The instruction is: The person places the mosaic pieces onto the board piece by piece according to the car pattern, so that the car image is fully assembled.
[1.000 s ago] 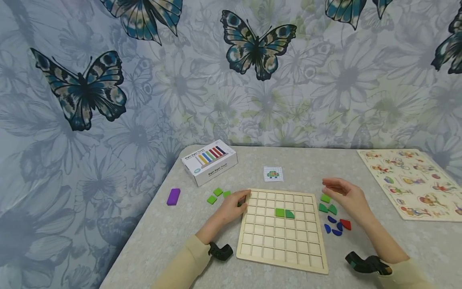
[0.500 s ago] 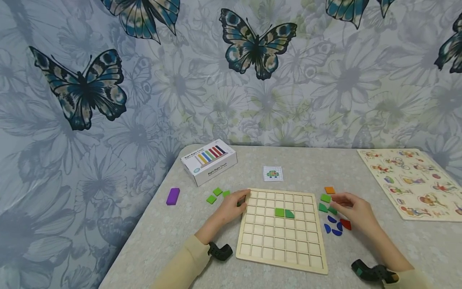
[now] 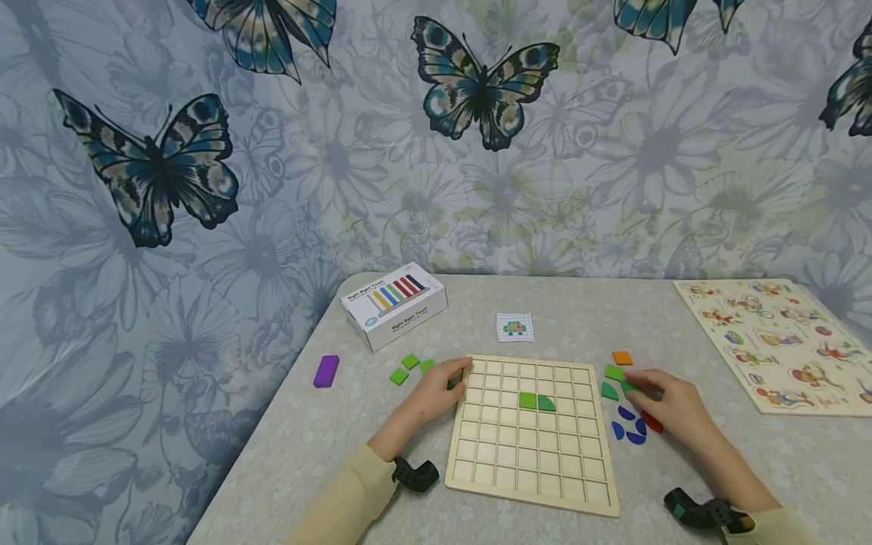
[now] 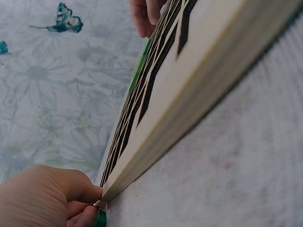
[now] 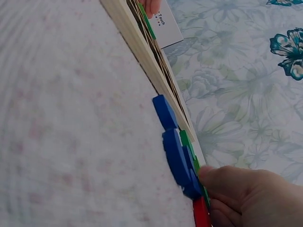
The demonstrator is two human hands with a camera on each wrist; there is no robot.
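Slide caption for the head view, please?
Left hand holds a corner of the gridded board; right hand touches a green piece alongside.

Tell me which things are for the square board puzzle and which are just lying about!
Probably for the puzzle:
- grid board
- green pieces
- blue pieces
- red piece
- orange piece
- little picture card

Probably just lying about:
- white box
- purple block, though I'm less sure
- big picture sheet
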